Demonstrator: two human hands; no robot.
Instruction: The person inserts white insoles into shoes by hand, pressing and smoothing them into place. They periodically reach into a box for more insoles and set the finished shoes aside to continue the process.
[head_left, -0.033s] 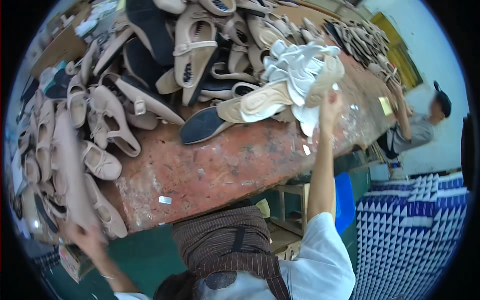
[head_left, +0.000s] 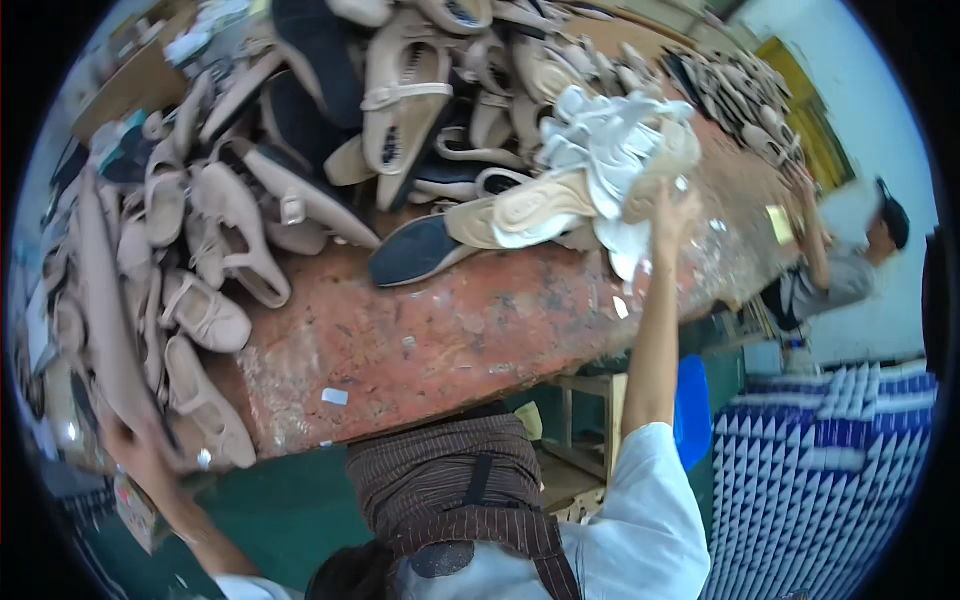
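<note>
While a worn reddish tabletop (head_left: pixel 480 330) carries heaps of footwear, a person's right hand (head_left: pixel 672 212) stretches far forward on a straight arm, fingers closing onto the lower edge of a pile of white shoe insoles (head_left: pixel 610 150); how firm the grip is cannot be told. The pile lies at the tabletop's far right, touching a cream insole (head_left: pixel 530 205) and just beside a dark navy sole (head_left: pixel 415 250). At lower left, the left hand (head_left: pixel 140 440) grips the near end of a long beige strip (head_left: pixel 100 300) that rises along the left edge, beside rows of beige sandals (head_left: pixel 215 250). A small white label (head_left: pixel 335 396) lies on the bare wood near the front edge; a yellowish square tag (head_left: pixel 778 222) sits at far right. A second person (head_left: pixel 850 260) leans over that end, near a blue-and-white patterned stack (head_left: pixel 830 470).
</note>
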